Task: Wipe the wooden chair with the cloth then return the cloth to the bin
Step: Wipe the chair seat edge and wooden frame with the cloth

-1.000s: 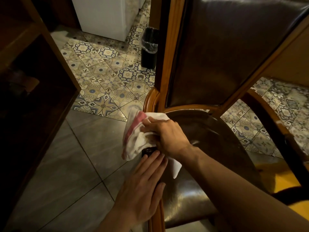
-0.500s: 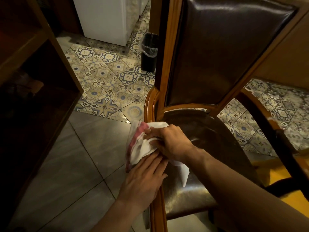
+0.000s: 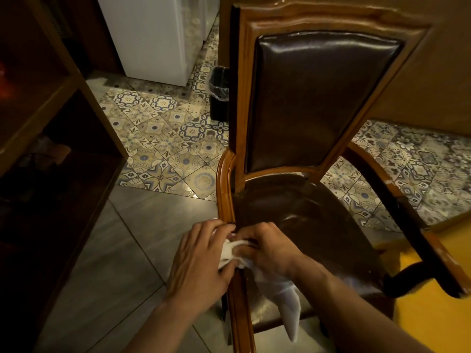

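Note:
A wooden chair [image 3: 244, 72] with a dark leather back and seat stands in front of me. A white cloth [image 3: 285, 301] is bunched over the chair's left armrest, and its loose end hangs down over the seat's front. My left hand [image 3: 198, 263] presses the cloth from the outer side of the armrest. My right hand [image 3: 265, 250] grips it from the seat side. Both hands meet on the cloth at the armrest. A black bin [image 3: 218, 93] with a clear liner stands on the patterned floor behind the chair's left side.
A dark wooden shelf unit [image 3: 58, 123] fills the left. A white appliance [image 3: 150, 39] stands at the back. The floor has patterned tiles [image 3: 163, 138] beyond grey tiles [image 3: 122, 263]. A yellow surface [image 3: 433, 314] lies at the lower right, under the chair's right armrest [image 3: 413, 225].
Both hands slid with the cloth toward me along the left armrest. My left hand closed onto the cloth. The camera tilted up, showing the whole chair back.

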A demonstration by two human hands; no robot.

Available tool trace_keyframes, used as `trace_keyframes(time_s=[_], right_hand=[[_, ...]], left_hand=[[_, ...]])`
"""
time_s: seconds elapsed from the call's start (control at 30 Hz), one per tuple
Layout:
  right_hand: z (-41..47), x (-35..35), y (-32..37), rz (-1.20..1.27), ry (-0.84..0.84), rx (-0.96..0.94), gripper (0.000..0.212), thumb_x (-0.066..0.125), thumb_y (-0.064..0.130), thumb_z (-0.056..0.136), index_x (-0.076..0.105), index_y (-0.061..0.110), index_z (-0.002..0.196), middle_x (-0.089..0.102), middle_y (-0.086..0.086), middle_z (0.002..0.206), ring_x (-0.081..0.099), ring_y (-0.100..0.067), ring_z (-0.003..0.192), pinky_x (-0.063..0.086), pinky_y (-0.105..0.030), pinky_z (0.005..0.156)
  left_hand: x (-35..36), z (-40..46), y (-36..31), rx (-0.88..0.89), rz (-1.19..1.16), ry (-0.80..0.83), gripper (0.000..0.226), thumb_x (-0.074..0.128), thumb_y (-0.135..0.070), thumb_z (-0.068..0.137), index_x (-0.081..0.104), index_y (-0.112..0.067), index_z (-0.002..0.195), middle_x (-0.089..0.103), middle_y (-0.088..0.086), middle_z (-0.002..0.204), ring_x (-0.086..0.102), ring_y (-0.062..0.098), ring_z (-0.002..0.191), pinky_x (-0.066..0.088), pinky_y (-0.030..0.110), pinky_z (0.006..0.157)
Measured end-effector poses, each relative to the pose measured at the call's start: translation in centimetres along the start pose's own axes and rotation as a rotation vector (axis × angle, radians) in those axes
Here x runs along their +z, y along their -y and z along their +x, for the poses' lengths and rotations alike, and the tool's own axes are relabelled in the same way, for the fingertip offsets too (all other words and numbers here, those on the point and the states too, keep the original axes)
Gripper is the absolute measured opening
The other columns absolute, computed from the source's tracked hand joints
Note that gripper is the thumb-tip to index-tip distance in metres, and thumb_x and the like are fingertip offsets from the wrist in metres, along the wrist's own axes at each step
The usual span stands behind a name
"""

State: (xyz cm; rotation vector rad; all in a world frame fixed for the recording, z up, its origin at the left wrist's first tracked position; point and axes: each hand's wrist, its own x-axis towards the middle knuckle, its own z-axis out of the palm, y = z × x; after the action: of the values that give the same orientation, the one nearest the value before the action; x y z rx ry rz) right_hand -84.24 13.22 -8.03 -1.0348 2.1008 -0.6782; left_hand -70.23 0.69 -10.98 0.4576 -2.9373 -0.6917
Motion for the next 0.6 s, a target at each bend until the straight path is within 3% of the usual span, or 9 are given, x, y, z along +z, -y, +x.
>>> trace_keyframes(time_s=[0.1, 0.23, 0.37, 0.5, 0.6], right_hand=[[-2.2, -0.6, 0.3, 0.109, 0.015, 0.017, 0.01, 0.073, 0.024, 0.091, 0.073, 0.025, 0.101, 0.074, 0.007, 0.1, 0.067, -0.003, 0.095, 0.056, -0.029, 0.086], [-5.1, -1.4, 0.9, 0.211, -0.038, 0.021, 0.028, 0.084, 0.023, 0.08, 0.068, 0.029, 0.102, 0.072, 0.009, 0.103, 0.067, -0.004, 0.098, 0.057, -0.033, 0.087], [-7.5, -1.7, 1.3, 0.066, -0.04, 0.045, 0.048, 0.085, 0.028, 0.075, 0.061, 0.032, 0.117, 0.066, 0.014, 0.116, 0.061, -0.002, 0.106, 0.053, -0.03, 0.092], [-9.6, -3.2, 2.2, -0.141, -0.142, 0.099, 0.033, 0.074, 0.03, 0.083, 0.063, 0.03, 0.114, 0.07, 0.009, 0.109, 0.064, -0.01, 0.097, 0.053, -0.038, 0.085], [-11.0, -5.1, 3.5, -0.203, -0.236, 0.15, 0.023, 0.068, 0.029, 0.086, 0.064, 0.031, 0.109, 0.071, 0.008, 0.103, 0.065, -0.013, 0.093, 0.053, -0.035, 0.08]], left_hand=[[-0.5, -0.1, -0.1, 0.022, -0.088, 0.14, 0.058, 0.066, -0.05, 0.084, 0.045, -0.04, 0.137, 0.054, -0.017, 0.131, 0.049, 0.007, 0.119, 0.036, 0.02, 0.095], [-2.2, -0.5, -0.9, 0.063, -0.107, 0.21, 0.031, 0.064, -0.04, 0.09, 0.048, -0.046, 0.116, 0.066, -0.019, 0.109, 0.062, 0.004, 0.096, 0.045, 0.022, 0.075], [-4.0, -0.5, -2.0, 0.074, -0.114, 0.217, 0.033, 0.069, -0.032, 0.087, 0.049, -0.044, 0.111, 0.069, -0.019, 0.106, 0.065, 0.005, 0.093, 0.056, 0.032, 0.076], [-6.5, 0.0, -2.9, 0.108, -0.072, 0.225, 0.04, 0.076, -0.034, 0.086, 0.049, -0.045, 0.114, 0.068, -0.019, 0.114, 0.064, 0.003, 0.104, 0.056, 0.027, 0.08], [-8.8, 1.0, -4.0, 0.139, -0.013, 0.22, 0.043, 0.075, -0.032, 0.086, 0.048, -0.045, 0.117, 0.068, -0.018, 0.114, 0.066, 0.007, 0.104, 0.056, 0.028, 0.077]])
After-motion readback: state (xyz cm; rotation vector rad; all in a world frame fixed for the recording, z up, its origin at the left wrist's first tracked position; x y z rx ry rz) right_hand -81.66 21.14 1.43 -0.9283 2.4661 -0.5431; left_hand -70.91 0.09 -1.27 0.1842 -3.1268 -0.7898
